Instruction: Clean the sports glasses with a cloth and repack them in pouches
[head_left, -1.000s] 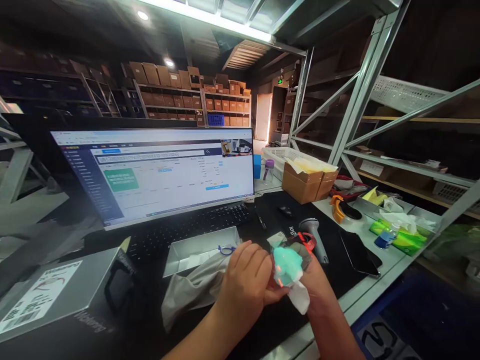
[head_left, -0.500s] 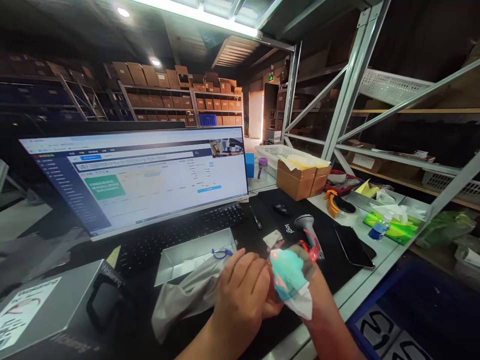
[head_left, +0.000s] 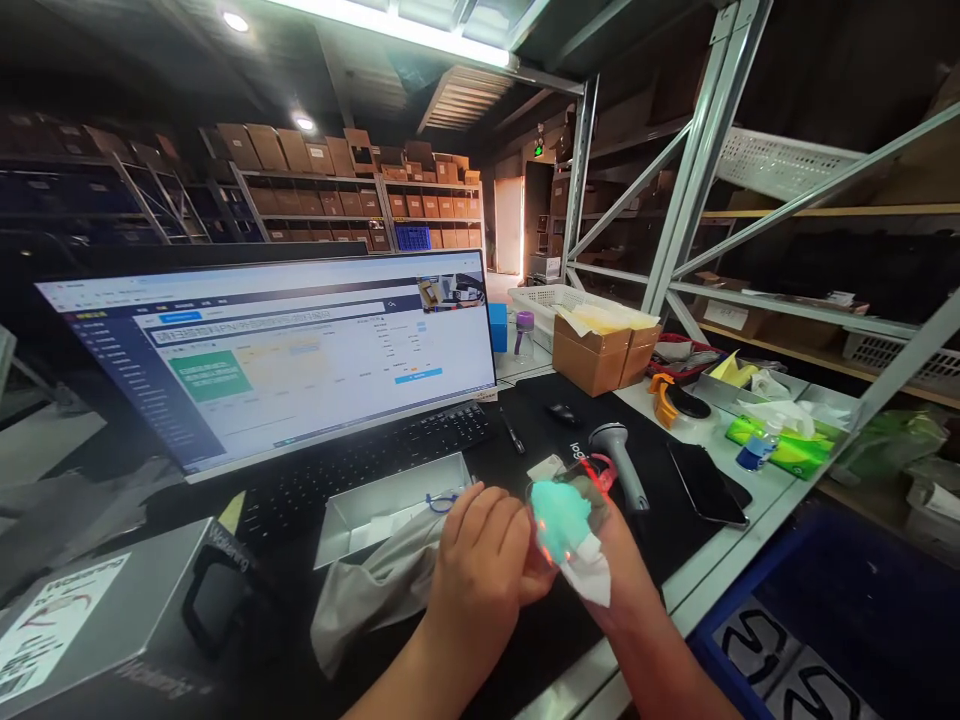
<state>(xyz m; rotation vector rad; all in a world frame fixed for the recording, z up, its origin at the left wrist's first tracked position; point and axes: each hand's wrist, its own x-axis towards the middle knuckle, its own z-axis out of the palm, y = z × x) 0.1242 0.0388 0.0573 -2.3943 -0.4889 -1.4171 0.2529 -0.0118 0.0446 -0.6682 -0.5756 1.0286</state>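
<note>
My left hand (head_left: 484, 560) is closed, its fingers curled over something hidden beneath them, at the left edge of a turquoise item (head_left: 561, 515). This item looks soft and sits in what seems a clear packet, with a white tag (head_left: 589, 573) below it. My right hand (head_left: 541, 578) is closed around it, mostly covered by the item. A grey cloth pouch (head_left: 375, 605) lies just left of my left hand, beside an open grey box tray (head_left: 341, 525) with a blue cord (head_left: 442, 502) at its edge. Red strips show behind the item.
A monitor (head_left: 300, 370) and keyboard (head_left: 367, 460) stand ahead. A grey box (head_left: 112, 620) is at front left. A barcode scanner (head_left: 621, 460), mouse (head_left: 562, 413), phone (head_left: 705, 485) and tape dispenser (head_left: 675, 400) lie to the right. A blue bin (head_left: 720, 610) sits at lower right.
Both hands have shifted slightly, and the turquoise item has moved a little up and left, its tag with it. The barcode scanner shows more fully.
</note>
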